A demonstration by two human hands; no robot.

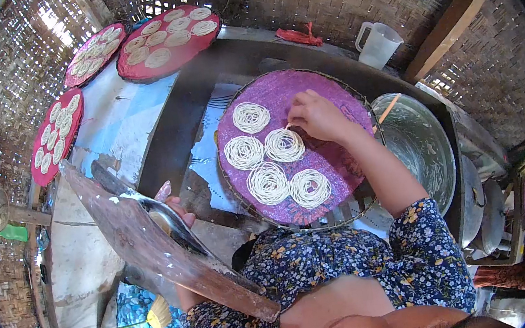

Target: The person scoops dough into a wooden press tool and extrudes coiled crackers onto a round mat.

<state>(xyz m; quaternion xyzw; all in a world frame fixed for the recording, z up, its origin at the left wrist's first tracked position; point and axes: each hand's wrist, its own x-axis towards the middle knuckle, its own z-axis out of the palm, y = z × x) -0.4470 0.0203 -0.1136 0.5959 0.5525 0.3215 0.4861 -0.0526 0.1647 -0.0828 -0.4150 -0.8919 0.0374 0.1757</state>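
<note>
My right hand is over the round purple tray, its fingers pinched at the upper edge of a coiled noodle nest. A thin strand seems to run from the fingertips to that nest. Several other pale nests lie flat on the tray, among them one at the top and one at the bottom. My left hand is at the long wooden press, mostly hidden behind it. Only some fingertips show, so its grip cannot be made out.
Red round trays with nests stand at the upper left. Right of the purple tray is a large metal basin with a wooden stick. A clear plastic jug and a red cloth lie along the back ledge.
</note>
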